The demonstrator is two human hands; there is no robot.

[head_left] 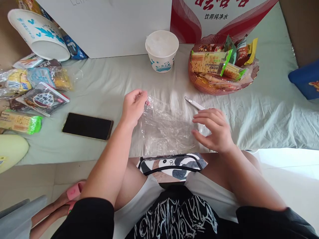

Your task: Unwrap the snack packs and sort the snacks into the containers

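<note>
1. The clear plastic bag (169, 129) lies spread on the cloth-covered table (112, 78), between the two hands and close to the near edge.
2. The left hand (134, 105) pinches the bag's far left corner, beside a small red mark.
3. The right hand (214, 129) is loosely spread at the bag's right side, grasping nothing that shows; it is blurred, so whether its fingers touch the bag I cannot tell.
4. A slim silver tool (194, 103) lies just beyond that hand, its near end hidden by the fingers.
5. As for progress, the bag looks laid out and held at one corner only. It seems unfolded but crumpled, and no contents show in it, so the handling looks unfinished.
6. The paper cup (163, 63) stands upright beyond the bag; the snack bowl (199, 85) is to its right, filled with packets.
</note>
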